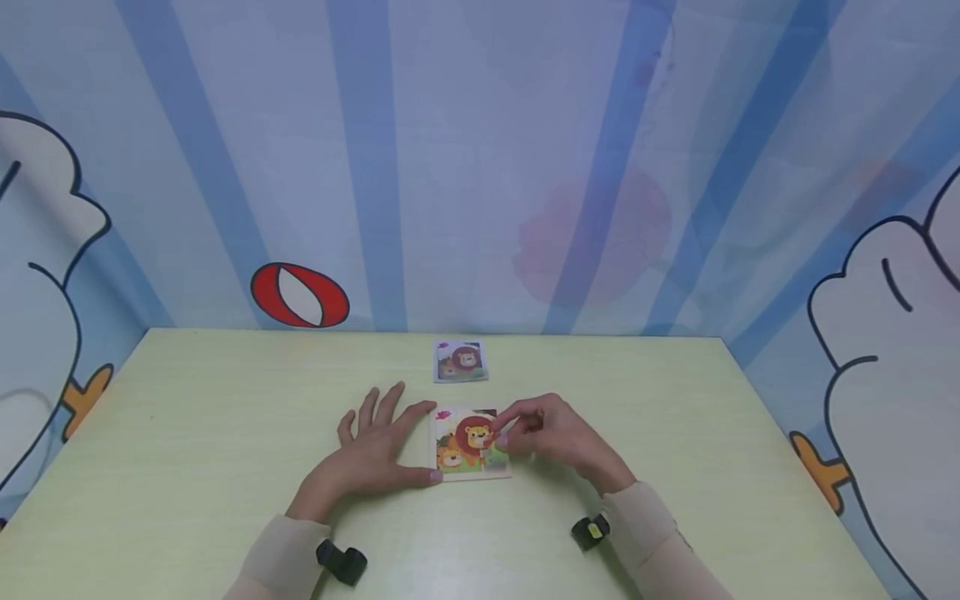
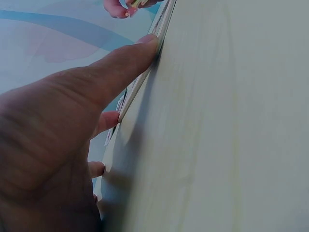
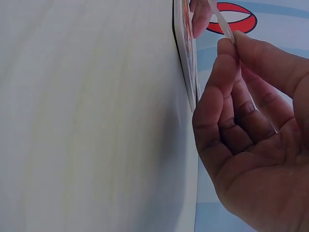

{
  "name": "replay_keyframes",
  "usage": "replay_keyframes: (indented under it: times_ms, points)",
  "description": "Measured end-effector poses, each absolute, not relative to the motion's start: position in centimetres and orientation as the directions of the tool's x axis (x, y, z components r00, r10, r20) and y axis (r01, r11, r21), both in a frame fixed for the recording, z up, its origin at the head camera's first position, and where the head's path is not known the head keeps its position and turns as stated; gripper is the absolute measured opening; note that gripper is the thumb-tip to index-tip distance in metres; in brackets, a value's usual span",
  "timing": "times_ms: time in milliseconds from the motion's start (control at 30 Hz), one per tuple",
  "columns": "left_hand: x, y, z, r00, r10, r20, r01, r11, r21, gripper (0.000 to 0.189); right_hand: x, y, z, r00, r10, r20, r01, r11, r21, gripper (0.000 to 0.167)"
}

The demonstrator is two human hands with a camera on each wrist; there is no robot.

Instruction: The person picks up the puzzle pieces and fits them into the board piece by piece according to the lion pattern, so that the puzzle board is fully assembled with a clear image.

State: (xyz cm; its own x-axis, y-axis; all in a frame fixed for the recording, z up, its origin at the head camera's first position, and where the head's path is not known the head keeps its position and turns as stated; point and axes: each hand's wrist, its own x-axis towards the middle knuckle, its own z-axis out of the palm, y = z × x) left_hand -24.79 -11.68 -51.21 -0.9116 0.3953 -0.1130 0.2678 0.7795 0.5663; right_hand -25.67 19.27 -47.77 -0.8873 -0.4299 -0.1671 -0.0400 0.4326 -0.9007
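Observation:
A square lion picture puzzle (image 1: 465, 454) lies flat on the table, its pale frame showing along the lower edge. My left hand (image 1: 371, 458) rests at its left side with fingers spread. The thumb touches the lower left corner and the index finger the upper left one. Over the puzzle's right side, my right hand (image 1: 558, 433) pinches a thin, pale-edged puzzle piece (image 3: 222, 21) between thumb and index finger. In the right wrist view that piece is edge-on, held above the board; its printed face is hidden there.
Behind the puzzle lies a smaller card (image 1: 461, 362) with the same lion picture. The pale yellow table (image 1: 225, 400) ends at a blue striped backdrop (image 1: 465, 167) with cartoon drawings. Each wrist carries a black camera mount (image 1: 342, 562).

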Motion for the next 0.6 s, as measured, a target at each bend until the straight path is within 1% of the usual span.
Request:
replay_keyframes:
  times_ms: [267,600]
  points:
    - [-25.0,-11.8,-51.9,-0.916,0.391,-0.090,0.277,0.778,0.564,0.101,-25.7,19.0,-47.8,-0.890,-0.410,-0.199,-0.014,0.462,-0.887,0.019]
    - [-24.6,-11.7,-50.8,-0.908,0.406,-0.100,0.281,0.770,0.572,0.100,-25.6,18.6,-47.8,-0.894,-0.382,-0.236,0.009,0.509,-0.860,0.016]
